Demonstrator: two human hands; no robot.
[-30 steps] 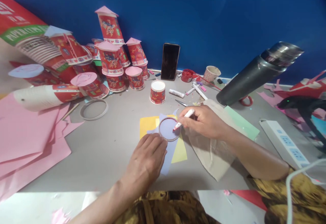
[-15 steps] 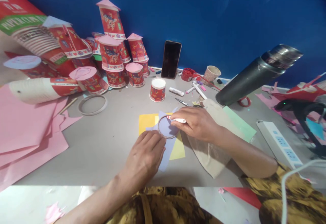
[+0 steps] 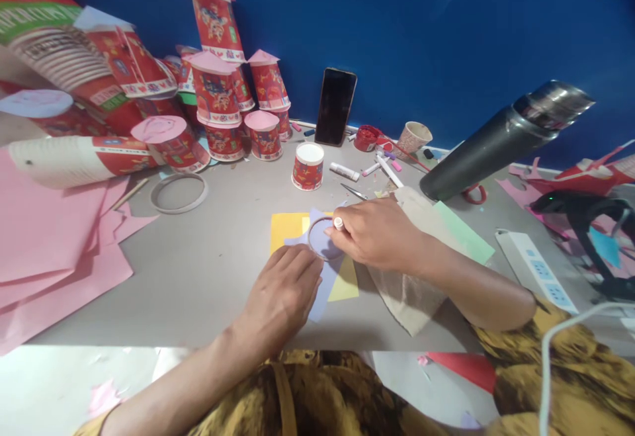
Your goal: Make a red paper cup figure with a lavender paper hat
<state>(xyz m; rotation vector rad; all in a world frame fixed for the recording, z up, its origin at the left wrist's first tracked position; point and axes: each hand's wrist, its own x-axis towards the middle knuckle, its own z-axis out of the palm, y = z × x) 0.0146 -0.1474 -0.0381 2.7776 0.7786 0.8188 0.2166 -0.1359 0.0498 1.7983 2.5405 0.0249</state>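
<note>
Since the earlier frame, the right hand point(image 3: 380, 234) has come a little lower on the ring point(image 3: 310, 234), and the marker point(image 3: 338, 223) has turned, so that its blunt end points toward me; my view has also tilted somewhat.

From my distant seat I go from the left. There lie pink sheets point(image 3: 54, 218), and near them is a larger ring point(image 3: 183, 209), flat. Behind it stand red paper cups point(image 3: 217, 95) with pink paper roofs. Next comes the left hand point(image 3: 292, 284): its fingers are together, back upward, at the lower left edge of the ring. Whether the thumb pinches there, I cannot tell. The ring itself lies flat upon lilac paper point(image 3: 325, 294), in front of a single red cup point(image 3: 307, 171). The right hand is clamped on the marker and covers the right part of the ring; the marker's tip is hidden from me. Further right is a green sheet point(image 3: 461, 231).

To do this step well, I judge that the left fingers should press the ring evenly, because a slip would spoil any line along its inner edge. The marker is best kept steep, touching the ring's wall only lightly, and moved slowly. I would also lift the right wrist slightly, so that the tip becomes visible.
</note>
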